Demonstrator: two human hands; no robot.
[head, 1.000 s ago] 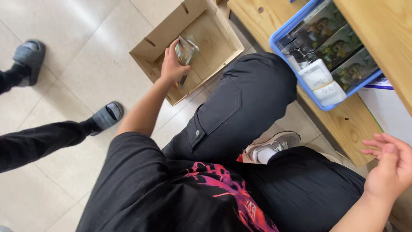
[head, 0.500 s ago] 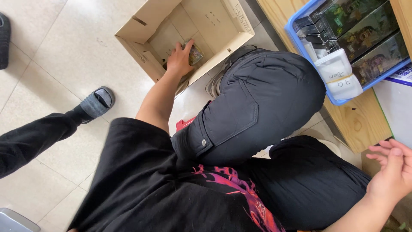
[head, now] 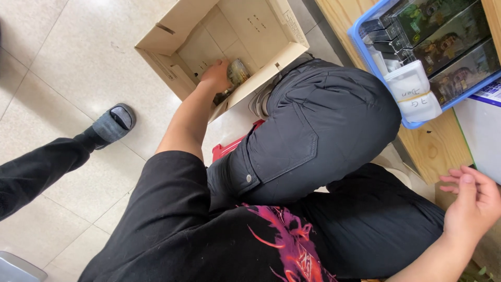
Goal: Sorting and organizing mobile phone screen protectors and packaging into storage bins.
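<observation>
Two bare hands show in this downward view over a seated person in a black T-shirt with a pink and red print (head: 276,245) and black cargo trousers (head: 313,141). Nearest, at the lower right edge, the right hand (head: 472,201) hangs released, palm turned up and fingers loosely curled, holding nothing; it hovers just beside the light wooden shelf unit (head: 433,151) and touches no object. Beneath the raised knee a red plastic edge (head: 232,149) peeks out, probably a low stool, though most of it is hidden. To the left, another person's black trouser leg and grey slipper (head: 112,122) rest on the pale tiled floor (head: 68,57), well apart from the hands. Farther out, the left arm stretches forward and down, and the left hand (head: 216,77) reaches into the open brown cardboard box (head: 172,36) standing on the floor; the hand is closed around a small clear plastic packet with greenish contents (head: 239,71), which sits low against the box's near wall, just beside a grey shoe. At the upper right, on the wooden shelf, a blue plastic basket (head: 365,52) holds dark boxed packs standing in rows, with a white labelled cup (head: 412,91) tucked at its near corner.
</observation>
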